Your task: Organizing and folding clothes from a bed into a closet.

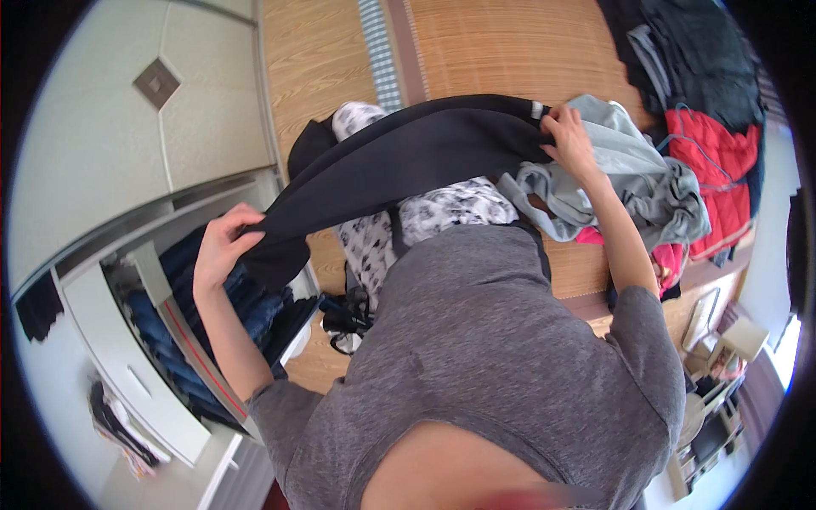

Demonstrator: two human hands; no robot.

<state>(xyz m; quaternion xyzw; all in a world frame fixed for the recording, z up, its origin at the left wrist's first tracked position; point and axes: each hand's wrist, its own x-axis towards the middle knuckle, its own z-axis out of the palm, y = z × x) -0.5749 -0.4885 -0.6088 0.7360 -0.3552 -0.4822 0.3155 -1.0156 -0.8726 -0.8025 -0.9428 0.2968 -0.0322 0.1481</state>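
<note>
A long black garment (421,153), probably trousers, stretches across in front of me. Its lower left end is pinched in my left hand (223,242), out beside the wardrobe opening. At the other end, near a small white tag, my right hand (570,140) grips the cloth. Below the garment my patterned white-and-black trousers (456,207) cover my legs. Just past my right hand lies a heap of grey clothing (628,166) on the woven mat (510,51). The garment's far side is hidden.
Stacked folded jeans (191,344) fill a wardrobe compartment at left, beneath a pale sliding door (83,115). Dark clothes (695,57) and a red padded garment (714,159) with a hanger (695,143) lie at right. Dark items (347,319) sit on the floor.
</note>
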